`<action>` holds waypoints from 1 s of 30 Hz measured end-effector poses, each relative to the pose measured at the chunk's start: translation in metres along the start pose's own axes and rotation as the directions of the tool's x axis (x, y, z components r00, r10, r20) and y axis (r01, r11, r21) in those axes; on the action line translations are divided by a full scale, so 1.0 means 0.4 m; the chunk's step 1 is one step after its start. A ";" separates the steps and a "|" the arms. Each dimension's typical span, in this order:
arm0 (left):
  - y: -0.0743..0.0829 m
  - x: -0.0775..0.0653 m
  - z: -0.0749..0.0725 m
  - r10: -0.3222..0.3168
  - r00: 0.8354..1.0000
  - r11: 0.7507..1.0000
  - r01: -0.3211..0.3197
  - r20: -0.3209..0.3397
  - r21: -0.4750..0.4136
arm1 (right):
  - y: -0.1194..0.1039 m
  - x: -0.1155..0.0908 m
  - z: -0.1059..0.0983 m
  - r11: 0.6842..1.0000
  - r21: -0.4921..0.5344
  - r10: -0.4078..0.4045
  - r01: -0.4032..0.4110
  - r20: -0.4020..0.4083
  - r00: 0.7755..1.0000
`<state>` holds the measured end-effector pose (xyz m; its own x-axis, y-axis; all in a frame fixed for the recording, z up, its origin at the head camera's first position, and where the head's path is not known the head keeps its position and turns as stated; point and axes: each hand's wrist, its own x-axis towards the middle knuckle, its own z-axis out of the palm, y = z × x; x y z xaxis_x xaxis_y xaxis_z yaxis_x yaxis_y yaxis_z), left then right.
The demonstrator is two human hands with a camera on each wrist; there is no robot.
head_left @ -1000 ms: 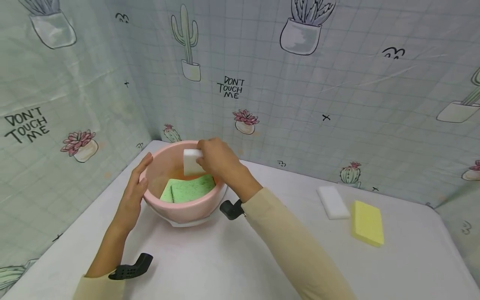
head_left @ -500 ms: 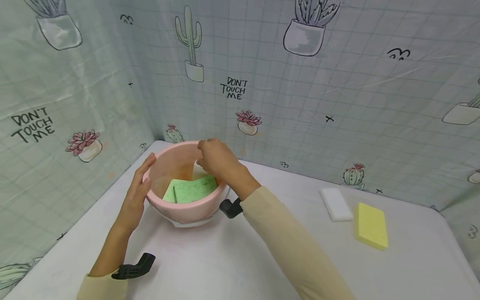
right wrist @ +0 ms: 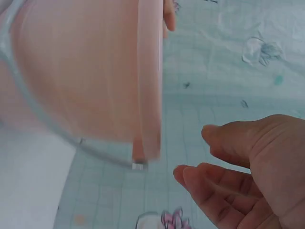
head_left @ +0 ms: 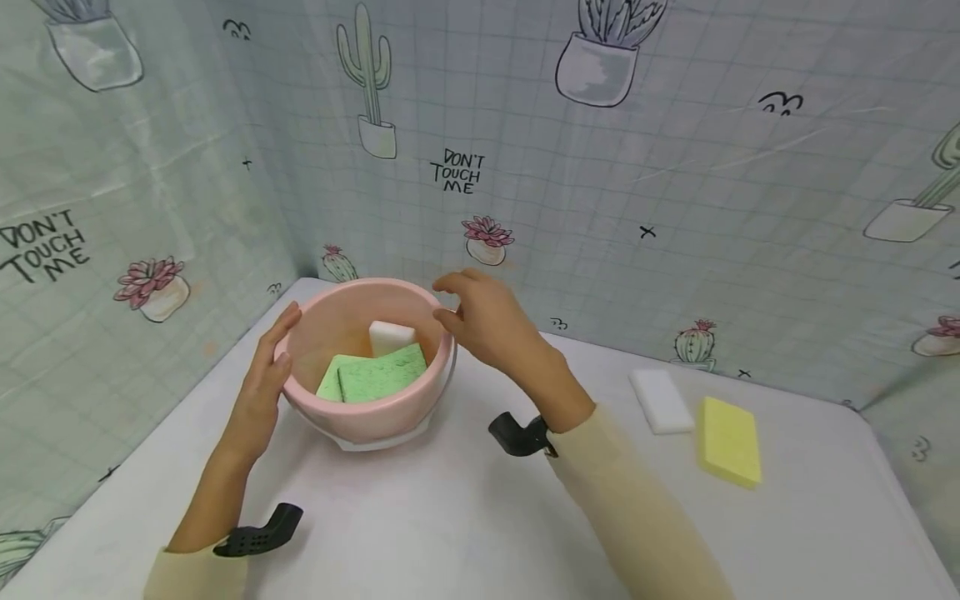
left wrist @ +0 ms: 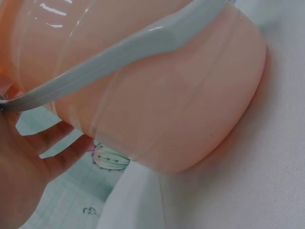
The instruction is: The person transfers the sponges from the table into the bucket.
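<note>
A pink bucket (head_left: 360, 421) with a pale handle (left wrist: 143, 45) stands at the back left of the table. In it lie a green sponge (head_left: 384, 375), a lighter green one (head_left: 330, 382) beside it and a white sponge (head_left: 392, 337) behind them. My left hand (head_left: 262, 387) rests against the bucket's left side, its fingers extended along the wall up to the rim. At the right rim hovers my right hand (head_left: 495, 321), holding nothing, thumb and fingers apart; the right wrist view shows a gap between its fingertips and the bucket.
To the right on the white table (head_left: 450, 517) lie a white sponge block (head_left: 662, 401) and a yellow sponge (head_left: 729, 442), side by side. A curtain (head_left: 570, 183) printed with cacti hangs behind the table and on its left.
My right hand has lowered the white sponge into the bucket, let go of it and moved up and right to the rim. The left hand has stayed on the bucket.
</note>
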<state>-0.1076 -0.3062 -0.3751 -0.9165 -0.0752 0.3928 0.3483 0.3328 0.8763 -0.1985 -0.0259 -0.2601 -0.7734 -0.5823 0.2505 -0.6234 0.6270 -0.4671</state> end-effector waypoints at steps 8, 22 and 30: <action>0.007 -0.006 -0.009 -0.028 1.000 1.000 0.028 -0.011 0.005 | 0.098 -0.113 -0.028 0.999 0.021 0.037 -0.034 -0.164 0.986; 0.013 0.003 -0.003 -0.025 1.000 1.000 0.025 0.002 -0.015 | 0.311 -0.321 -0.016 0.984 -0.030 0.154 -0.174 -0.342 0.927; 0.014 -0.001 0.006 -0.030 1.000 0.999 0.030 0.002 -0.025 | 0.433 -0.442 -0.001 0.931 -0.027 0.328 -0.363 -0.373 0.868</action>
<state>-0.1058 -0.3022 -0.3710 -0.9269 -0.0836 0.3659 0.3254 0.3065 0.8945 -0.1696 0.1858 -0.3850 -0.9185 -0.1066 0.3808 -0.3025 0.8097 -0.5029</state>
